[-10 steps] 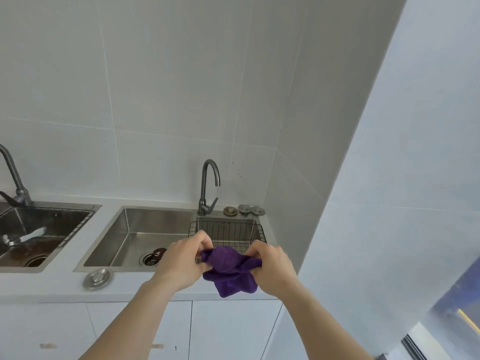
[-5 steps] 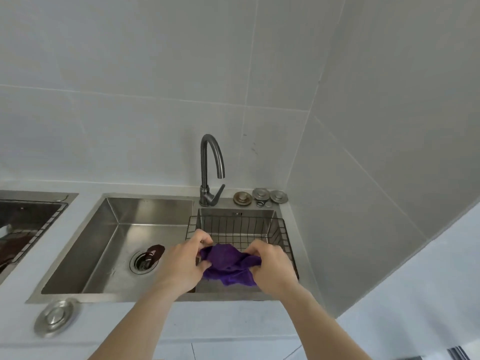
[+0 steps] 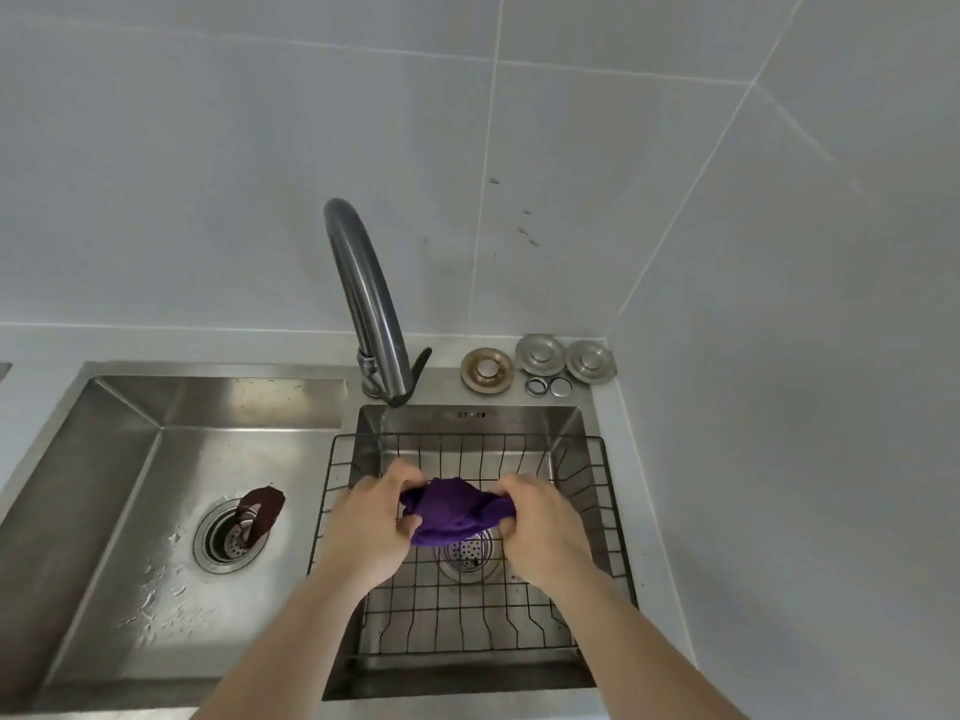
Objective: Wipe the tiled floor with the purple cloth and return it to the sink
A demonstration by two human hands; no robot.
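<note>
- Left hand (image 3: 371, 517) and right hand (image 3: 545, 527) both clench the purple cloth (image 3: 457, 514) — soft, bunched into a wad between them.
- The cloth hangs above a black wire basket (image 3: 605, 517) in the steel sink (image 3: 104, 485).
- A curved grey faucet (image 3: 363, 293) stands at 12 o'clock; round metal strainers (image 3: 540, 354) lie at 1 o'clock.

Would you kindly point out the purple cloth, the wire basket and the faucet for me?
purple cloth (image 3: 457, 511): head view, on the bunched middle between the two hands.
wire basket (image 3: 467, 623): head view, on the bare wire floor near its front.
faucet (image 3: 363, 283): head view, on the curved grey spout.
</note>
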